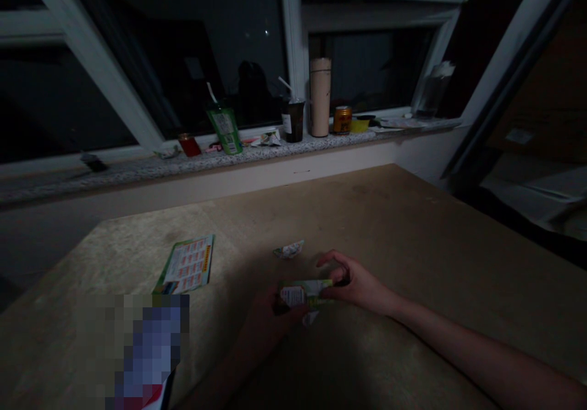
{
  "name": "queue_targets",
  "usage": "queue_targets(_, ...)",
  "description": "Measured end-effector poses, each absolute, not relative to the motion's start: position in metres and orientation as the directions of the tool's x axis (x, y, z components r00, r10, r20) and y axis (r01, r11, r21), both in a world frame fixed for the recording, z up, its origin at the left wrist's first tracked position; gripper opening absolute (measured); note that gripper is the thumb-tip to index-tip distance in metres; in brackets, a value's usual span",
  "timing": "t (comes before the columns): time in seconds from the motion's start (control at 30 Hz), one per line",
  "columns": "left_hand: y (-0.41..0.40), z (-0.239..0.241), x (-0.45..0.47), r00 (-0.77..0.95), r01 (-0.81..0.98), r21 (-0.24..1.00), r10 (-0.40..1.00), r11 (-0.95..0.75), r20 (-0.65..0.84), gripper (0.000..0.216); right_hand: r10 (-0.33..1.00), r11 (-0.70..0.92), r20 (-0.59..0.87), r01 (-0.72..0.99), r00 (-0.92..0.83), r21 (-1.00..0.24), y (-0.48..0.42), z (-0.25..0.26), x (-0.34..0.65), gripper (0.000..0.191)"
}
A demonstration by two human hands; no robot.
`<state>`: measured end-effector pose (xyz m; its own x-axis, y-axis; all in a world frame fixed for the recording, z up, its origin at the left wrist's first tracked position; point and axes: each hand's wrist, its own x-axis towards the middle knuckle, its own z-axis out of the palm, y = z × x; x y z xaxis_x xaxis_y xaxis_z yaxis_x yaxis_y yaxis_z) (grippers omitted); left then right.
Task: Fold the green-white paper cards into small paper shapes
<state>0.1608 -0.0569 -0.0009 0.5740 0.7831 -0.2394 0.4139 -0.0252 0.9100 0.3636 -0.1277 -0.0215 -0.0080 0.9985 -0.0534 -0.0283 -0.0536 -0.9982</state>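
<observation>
- the left hand (268,321) sits low in the centre of the frame, its fingers closed round the left end of a small packet (305,292).
- the right hand (353,283) comes in from the lower right with its fingers curled, and its fingertips pinch the right end of the same packet.
- the small packet is green and white and lies roughly level between the two hands, low over the counter (413,233); in this dim light i cannot tell whether it touches the surface.
- a white scrap (310,318) shows just below the packet, beside the left hand.
- a crumpled wrapper piece (288,250) lies on the counter just above the hands, apart from both.
- a printed leaflet (186,264), green-edged with a grid of small boxes, lies flat to the left of centre, well apart from the hands.
- a blurred-out block (147,349) fills the lower left corner.
- the windowsill (114,168) runs across the upper half of the frame under dark panes.
- on it from left to right stand a small red can (189,145), a green carton (224,129) with a straw, a dark cup (292,120) with a straw, a tall pale tumbler (320,97) and a gold can (342,120).
- a clear container (433,92) stands at the right end of the sill.
</observation>
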Motion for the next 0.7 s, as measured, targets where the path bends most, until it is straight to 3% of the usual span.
queue_targets(0.33,-0.058,-0.001,0.169,0.523,0.398,0.916,0.808,0.050,-0.271,0.028,0.999,-0.026,-0.025,-0.031,-0.033,-0.999,-0.130,-0.016,0.361,0.040)
queue_targets(0.47,-0.056,-0.003,0.166,0.522,0.370,0.925,0.805,0.084,-0.282,0.029,0.997,0.040,0.045,-0.076,-0.061,-0.996,-0.127,-0.016,0.375,0.021)
queue_targets(0.7,-0.056,-0.006,0.168,0.567,0.323,0.940,0.772,0.113,-0.288,0.033,0.938,0.184,0.111,0.201,-0.328,-0.962,-0.129,-0.009,0.380,0.019)
